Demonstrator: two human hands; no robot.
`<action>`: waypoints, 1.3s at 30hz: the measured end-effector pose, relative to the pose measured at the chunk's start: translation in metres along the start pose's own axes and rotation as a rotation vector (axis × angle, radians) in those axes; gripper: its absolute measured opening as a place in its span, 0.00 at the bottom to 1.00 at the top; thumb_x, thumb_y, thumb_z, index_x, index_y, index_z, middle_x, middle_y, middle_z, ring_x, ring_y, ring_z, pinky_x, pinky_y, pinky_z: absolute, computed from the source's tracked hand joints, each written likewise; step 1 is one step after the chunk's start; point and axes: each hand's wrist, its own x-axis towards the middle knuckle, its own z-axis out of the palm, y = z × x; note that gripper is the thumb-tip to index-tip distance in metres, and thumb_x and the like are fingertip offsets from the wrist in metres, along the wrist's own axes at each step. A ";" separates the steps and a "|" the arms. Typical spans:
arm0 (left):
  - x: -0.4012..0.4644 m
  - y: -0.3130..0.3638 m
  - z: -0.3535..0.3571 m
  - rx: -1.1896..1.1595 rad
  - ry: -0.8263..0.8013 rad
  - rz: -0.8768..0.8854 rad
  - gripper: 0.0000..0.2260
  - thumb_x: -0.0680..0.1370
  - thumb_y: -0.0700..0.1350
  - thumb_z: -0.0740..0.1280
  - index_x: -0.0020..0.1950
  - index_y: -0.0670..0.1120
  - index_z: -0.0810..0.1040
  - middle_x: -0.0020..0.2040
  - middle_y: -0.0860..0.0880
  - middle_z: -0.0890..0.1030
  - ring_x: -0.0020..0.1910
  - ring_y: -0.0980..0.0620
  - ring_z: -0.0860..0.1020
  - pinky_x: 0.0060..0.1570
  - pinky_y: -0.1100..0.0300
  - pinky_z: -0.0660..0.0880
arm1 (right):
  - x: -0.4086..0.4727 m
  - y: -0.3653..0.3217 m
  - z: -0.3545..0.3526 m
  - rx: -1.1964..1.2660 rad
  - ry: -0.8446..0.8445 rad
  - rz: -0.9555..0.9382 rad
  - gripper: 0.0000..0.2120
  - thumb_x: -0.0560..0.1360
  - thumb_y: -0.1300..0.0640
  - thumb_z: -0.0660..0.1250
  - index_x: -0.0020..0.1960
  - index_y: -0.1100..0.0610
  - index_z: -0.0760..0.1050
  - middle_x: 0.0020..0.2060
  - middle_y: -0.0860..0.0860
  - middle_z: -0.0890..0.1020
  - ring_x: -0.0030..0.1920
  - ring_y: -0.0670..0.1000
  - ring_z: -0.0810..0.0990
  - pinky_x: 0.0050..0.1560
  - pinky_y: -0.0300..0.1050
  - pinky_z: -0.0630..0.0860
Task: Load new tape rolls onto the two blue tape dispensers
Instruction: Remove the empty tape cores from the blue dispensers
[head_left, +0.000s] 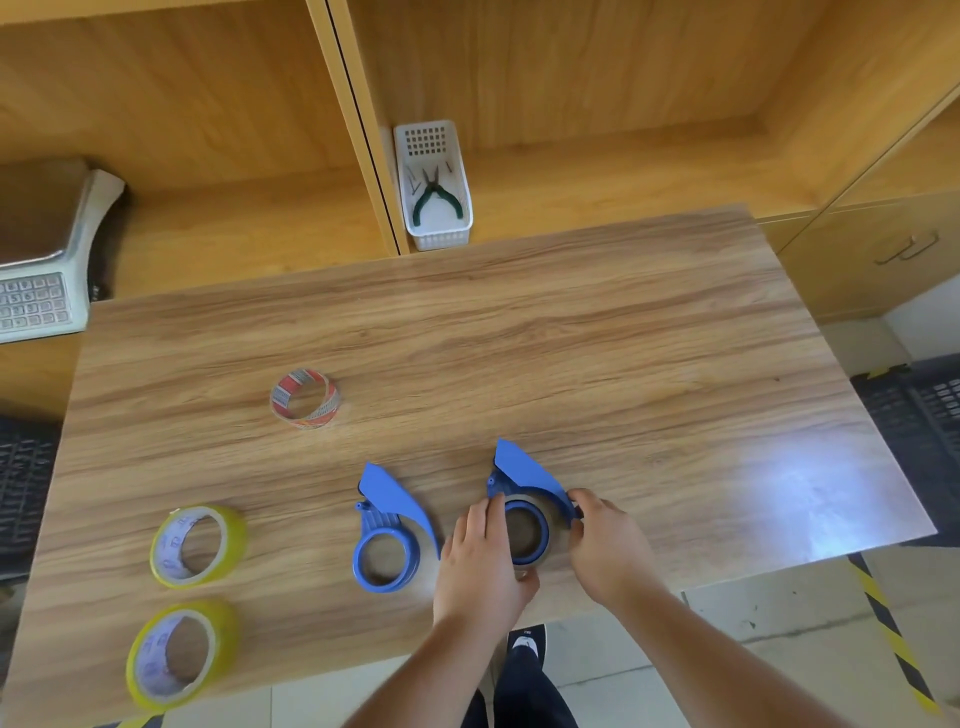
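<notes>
a: where are things sitting relative to the right dispenser (524, 499)?

b: i'm working on it at the near edge of the table (571, 332). my left hand (480, 561) is curling round its ring from the left, my right hand (608, 545) is pinching its right side by the blade guard. there's a thin worn-down core (524, 530) sitting on its hub, looking nearly spent.

a: so is that one getting loaded?

b: not yet, i'm judging i'm pulling the old core off first. can't tell if it's already loose.

a: the other dispenser?

b: left dispenser (387, 535) is lying flat just left of the one i'm holding, hub looking bare, nothing on it.

a: new rolls?

b: upper yellow roll (199, 545) and lower yellow roll (179, 654) are lying well left of it, both untouched. a clear empty ring (305, 399) with red print is lying further back and left, looking like a used-up roll set aside.

a: progress?

b: early. zero new rolls on. left to do: clearing this hub, seating a yellow roll on each dispenser, threading tape to the blades.
</notes>
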 end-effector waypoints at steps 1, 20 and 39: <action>0.000 -0.001 -0.001 0.003 -0.006 0.006 0.41 0.75 0.56 0.70 0.82 0.49 0.54 0.76 0.54 0.62 0.76 0.51 0.64 0.75 0.56 0.64 | 0.001 0.001 -0.001 -0.003 -0.001 0.004 0.19 0.78 0.60 0.58 0.67 0.49 0.72 0.54 0.52 0.80 0.50 0.56 0.80 0.47 0.49 0.77; -0.007 0.017 -0.015 -0.158 0.044 0.055 0.42 0.72 0.51 0.70 0.82 0.52 0.52 0.77 0.55 0.61 0.76 0.52 0.61 0.75 0.58 0.63 | 0.001 0.001 -0.002 -0.012 0.026 -0.032 0.18 0.79 0.61 0.58 0.67 0.52 0.74 0.51 0.53 0.82 0.47 0.56 0.80 0.45 0.48 0.77; 0.102 -0.032 -0.145 -0.181 0.279 -0.093 0.44 0.71 0.51 0.76 0.81 0.51 0.55 0.73 0.50 0.67 0.73 0.48 0.65 0.72 0.50 0.68 | 0.014 -0.015 -0.007 0.009 0.097 -0.017 0.21 0.82 0.49 0.58 0.74 0.50 0.68 0.67 0.49 0.76 0.64 0.53 0.75 0.57 0.50 0.76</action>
